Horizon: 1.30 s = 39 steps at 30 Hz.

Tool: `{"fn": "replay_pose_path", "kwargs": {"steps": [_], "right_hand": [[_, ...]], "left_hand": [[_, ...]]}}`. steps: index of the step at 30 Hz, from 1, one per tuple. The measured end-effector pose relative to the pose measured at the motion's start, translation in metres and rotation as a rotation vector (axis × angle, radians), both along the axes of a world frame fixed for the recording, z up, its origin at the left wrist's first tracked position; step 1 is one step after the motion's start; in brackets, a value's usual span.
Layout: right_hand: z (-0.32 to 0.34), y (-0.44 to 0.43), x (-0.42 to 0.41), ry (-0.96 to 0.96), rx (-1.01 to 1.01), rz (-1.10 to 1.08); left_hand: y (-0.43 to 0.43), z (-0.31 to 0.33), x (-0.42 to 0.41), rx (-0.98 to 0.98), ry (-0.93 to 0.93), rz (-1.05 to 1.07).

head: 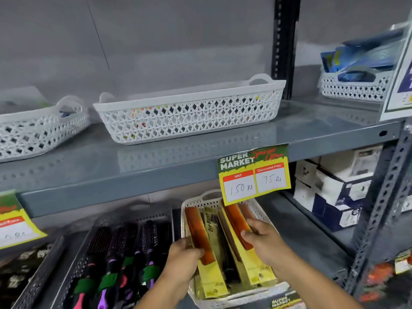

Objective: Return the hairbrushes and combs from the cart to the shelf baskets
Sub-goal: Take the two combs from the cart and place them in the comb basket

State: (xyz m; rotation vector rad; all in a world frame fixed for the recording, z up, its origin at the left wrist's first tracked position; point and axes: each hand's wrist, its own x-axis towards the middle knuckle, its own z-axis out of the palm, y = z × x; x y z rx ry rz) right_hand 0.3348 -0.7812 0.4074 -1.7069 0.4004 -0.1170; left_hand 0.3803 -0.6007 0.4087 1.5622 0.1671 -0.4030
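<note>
A white lattice basket (258, 210) on the lower shelf holds amber combs on yellow cards and a black dye brush pack (214, 233). My left hand (182, 259) grips the left comb pack (196, 228) near its middle. My right hand (265, 241) grips the right comb pack (236, 217); both packs lie inside the basket. To the left, a dark grey basket (93, 233) holds several round hairbrushes (124, 253) with pink and purple handles and green bands. The cart is out of view.
The grey upper shelf (156, 175) carries white lattice baskets at the left (33, 134), middle (189, 117) and far right (354, 88), the last with blue packs. A yellow price tag (254, 175) hangs over the comb basket. White boxes (334, 179) and a perforated upright (383, 197) stand right.
</note>
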Motion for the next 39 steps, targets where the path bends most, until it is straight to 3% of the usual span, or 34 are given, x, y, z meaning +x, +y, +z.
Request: {"fn": "replay_pose_path", "kwargs": {"steps": [9,15,17,22,29,35,39], "right_hand": [[-0.030,-0.011,0.033,0.056,-0.233,0.036],[-0.054,-0.011,0.052,0.130,-0.601,0.043],[-0.062,-0.013,0.057,0.189,-0.619,0.073],[-0.070,-0.014,0.063,0.193,-0.834,0.069],[-0.062,0.001,0.062,0.288,-1.132,0.075],[-0.058,0.008,0.058,0.342,-1.303,0.115],[-0.054,0.010,0.055,0.260,-1.281,0.137]], "left_hand": [[-0.020,-0.029,0.029,0.190,-0.046,0.007],[-0.034,-0.051,0.040,0.311,-0.085,0.021],[-0.036,-0.060,0.044,0.343,-0.086,0.027],[-0.040,-0.074,0.055,0.503,-0.169,0.038],[-0.049,-0.062,0.050,0.869,-0.272,-0.149],[-0.048,-0.066,0.056,0.902,-0.364,-0.212],[-0.043,-0.065,0.060,0.809,-0.357,-0.283]]}}
